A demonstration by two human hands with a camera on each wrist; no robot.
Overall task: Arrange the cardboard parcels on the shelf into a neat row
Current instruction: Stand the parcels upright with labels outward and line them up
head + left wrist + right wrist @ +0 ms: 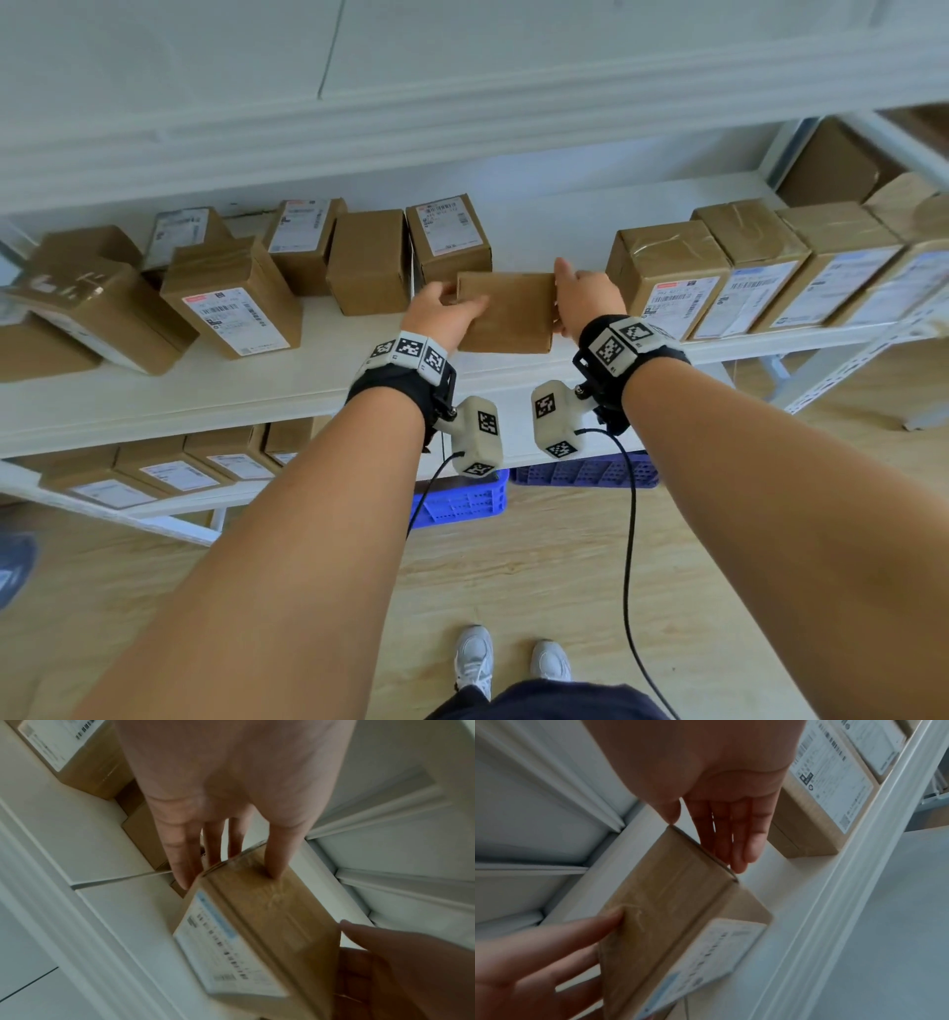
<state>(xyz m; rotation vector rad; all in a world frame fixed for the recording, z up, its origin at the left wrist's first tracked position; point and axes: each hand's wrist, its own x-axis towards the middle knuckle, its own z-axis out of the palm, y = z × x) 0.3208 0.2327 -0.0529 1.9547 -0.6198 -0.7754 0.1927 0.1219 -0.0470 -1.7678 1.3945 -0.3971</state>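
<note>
A plain brown cardboard parcel (506, 313) (257, 923) (670, 902) is held between both hands over the white shelf (257, 380), in the gap between two groups of parcels. My left hand (447, 311) (231, 801) grips its left end, thumb on the taped face and fingers behind. Across from it, my right hand (580, 298) (718, 791) holds the right end, fingers flat along it and thumb over the far edge. The parcel's white label faces down and forward. Right of the gap, several parcels (672, 277) stand side by side in a row. Left of it, several parcels (231, 298) lie at mixed angles.
A labelled parcel (447, 231) stands just behind the held one. The upper shelf board (462, 118) hangs low overhead. More parcels (169, 467) fill the lower shelf, and blue crates (462, 498) sit on the wooden floor below. A shelf post (847, 360) slants at right.
</note>
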